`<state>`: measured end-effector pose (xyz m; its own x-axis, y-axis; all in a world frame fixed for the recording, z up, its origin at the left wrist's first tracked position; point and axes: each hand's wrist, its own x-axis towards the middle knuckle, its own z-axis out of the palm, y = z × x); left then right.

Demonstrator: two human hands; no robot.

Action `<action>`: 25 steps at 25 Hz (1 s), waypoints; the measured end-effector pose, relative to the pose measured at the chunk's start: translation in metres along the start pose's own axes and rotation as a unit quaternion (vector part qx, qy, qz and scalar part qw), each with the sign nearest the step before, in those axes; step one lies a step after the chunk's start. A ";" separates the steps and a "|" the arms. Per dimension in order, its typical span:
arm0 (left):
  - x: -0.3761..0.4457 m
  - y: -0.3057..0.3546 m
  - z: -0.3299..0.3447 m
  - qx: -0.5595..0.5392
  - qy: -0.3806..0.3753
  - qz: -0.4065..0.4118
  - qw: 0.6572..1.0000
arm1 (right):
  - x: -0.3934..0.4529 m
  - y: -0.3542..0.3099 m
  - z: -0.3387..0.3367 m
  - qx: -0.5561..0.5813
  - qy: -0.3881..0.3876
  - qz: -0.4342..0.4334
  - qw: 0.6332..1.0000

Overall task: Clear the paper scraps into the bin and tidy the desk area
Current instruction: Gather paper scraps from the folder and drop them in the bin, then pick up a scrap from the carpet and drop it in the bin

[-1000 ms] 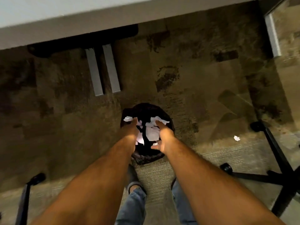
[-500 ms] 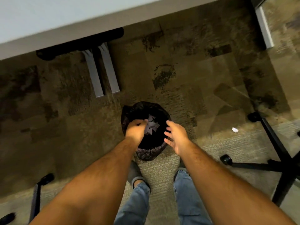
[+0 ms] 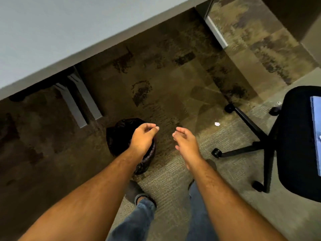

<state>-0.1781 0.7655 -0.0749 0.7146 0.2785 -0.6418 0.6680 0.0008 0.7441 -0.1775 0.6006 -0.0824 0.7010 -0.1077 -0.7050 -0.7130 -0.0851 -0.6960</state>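
A small bin point(image 3: 119, 136) lined with a black bag stands on the carpet under the desk edge; its inside is dark and mostly hidden by my left hand. My left hand point(image 3: 143, 138) hovers over the bin's right rim, fingers curled loosely with the tips pinched, nothing visible in it. My right hand point(image 3: 186, 142) is to the right of the bin, above the carpet, fingers apart and empty. One white paper scrap point(image 3: 217, 124) lies on the floor to the right of my right hand, near a chair leg.
The grey desk point(image 3: 52, 40) fills the top left, with metal desk legs point(image 3: 81, 103) beneath. A black office chair point(image 3: 298, 141) stands at the right, holding a blue sheet point(image 3: 317, 129); its castor base point(image 3: 250, 136) spreads over the carpet. My feet are below the bin.
Both hands have lifted out of the bin after letting the white scraps drop in. The view has swung right, bringing the chair seat into sight.
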 end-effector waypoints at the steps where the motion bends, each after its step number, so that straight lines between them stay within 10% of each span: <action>1: -0.002 0.005 0.010 0.004 -0.008 0.006 1.000 | 0.002 0.000 -0.013 -0.006 0.007 -0.015 1.000; 17: -0.002 0.062 0.316 0.068 -0.043 -0.017 0.997 | 0.103 0.000 -0.325 -0.146 0.011 -0.067 0.987; 25: 0.077 0.072 0.406 0.135 -0.091 0.004 0.987 | 0.204 0.011 -0.354 -0.153 0.036 -0.040 0.987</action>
<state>0.0090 0.3972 -0.1461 0.7288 0.1001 -0.6773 0.6758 -0.2641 0.6882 -0.0477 0.2274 -0.1855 0.7607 -0.1571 -0.6298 -0.6335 -0.3909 -0.6677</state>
